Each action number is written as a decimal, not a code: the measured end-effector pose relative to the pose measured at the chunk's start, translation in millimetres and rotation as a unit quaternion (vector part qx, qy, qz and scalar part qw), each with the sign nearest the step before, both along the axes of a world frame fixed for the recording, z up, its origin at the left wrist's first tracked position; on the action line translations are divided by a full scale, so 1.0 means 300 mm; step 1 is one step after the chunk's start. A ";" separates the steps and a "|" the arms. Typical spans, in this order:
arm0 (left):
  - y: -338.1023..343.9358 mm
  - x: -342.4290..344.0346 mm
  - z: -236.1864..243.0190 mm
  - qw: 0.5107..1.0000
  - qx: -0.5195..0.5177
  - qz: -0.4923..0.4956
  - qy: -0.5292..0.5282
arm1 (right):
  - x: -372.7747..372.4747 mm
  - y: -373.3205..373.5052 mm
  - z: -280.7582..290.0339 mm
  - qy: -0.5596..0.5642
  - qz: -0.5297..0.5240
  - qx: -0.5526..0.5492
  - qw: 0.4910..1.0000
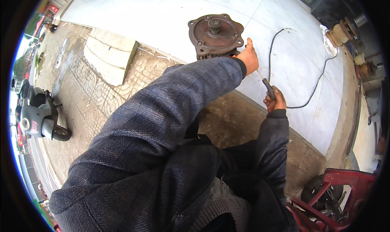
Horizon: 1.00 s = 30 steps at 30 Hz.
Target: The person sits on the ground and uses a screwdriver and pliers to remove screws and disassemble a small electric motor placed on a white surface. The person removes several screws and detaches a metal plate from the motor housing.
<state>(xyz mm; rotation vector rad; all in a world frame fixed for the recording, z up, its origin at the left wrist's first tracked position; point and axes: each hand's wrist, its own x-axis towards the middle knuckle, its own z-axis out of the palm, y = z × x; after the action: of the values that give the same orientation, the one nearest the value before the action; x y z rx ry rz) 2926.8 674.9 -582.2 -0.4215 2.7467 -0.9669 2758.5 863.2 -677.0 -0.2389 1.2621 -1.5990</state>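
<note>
A rusty dark motor [208, 36] with a flanged plate and toothed centre shaft stands upright on the pale tiled step. My left hand [246, 57] is at its right side, index finger raised and the others curled; what they hold is hidden. My right hand [274, 100] grips the dark handle of a screwdriver-like tool [268, 88], whose thin metal shaft runs up toward my left hand and the motor's lower side. A black cable [304, 105] with bare ends loops over the tiles beside the tool.
Pale tiles [302, 69] end at an edge near my knees. A stone slab [106, 55] and parked scooter [43, 115] are on the left pavement. Rusty metal parts [341, 32] line the right wall. A red plastic object [337, 173] with tools lies lower right. A small figure [50, 27] is far left.
</note>
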 end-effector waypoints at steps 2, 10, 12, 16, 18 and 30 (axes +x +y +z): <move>-0.015 -0.003 0.004 0.999 0.029 0.010 0.009 | 0.000 -0.002 0.001 0.018 -0.080 -0.048 0.996; -0.012 0.020 0.057 0.998 0.061 0.021 0.021 | 0.012 -0.009 -0.023 0.031 -0.033 0.019 0.999; -0.011 0.055 0.078 0.995 0.084 0.027 0.046 | 0.014 -0.010 -0.025 0.039 -0.065 -0.012 0.997; -0.069 0.170 0.090 0.978 0.029 0.052 0.202 | 0.001 -0.012 -0.037 -0.030 0.017 0.153 0.988; -0.099 0.210 0.081 0.969 0.088 0.134 0.186 | -0.008 -0.012 -0.050 -0.041 0.030 0.106 0.993; -0.113 0.237 0.069 0.953 0.145 0.121 0.236 | 0.036 -0.028 -0.035 -0.014 -0.041 0.183 0.982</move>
<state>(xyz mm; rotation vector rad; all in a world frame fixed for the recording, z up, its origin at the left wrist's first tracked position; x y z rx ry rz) 2997.9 641.1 -561.6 -1.0208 3.0774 -0.4297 2769.4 854.9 -687.5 0.0674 1.5319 -1.3992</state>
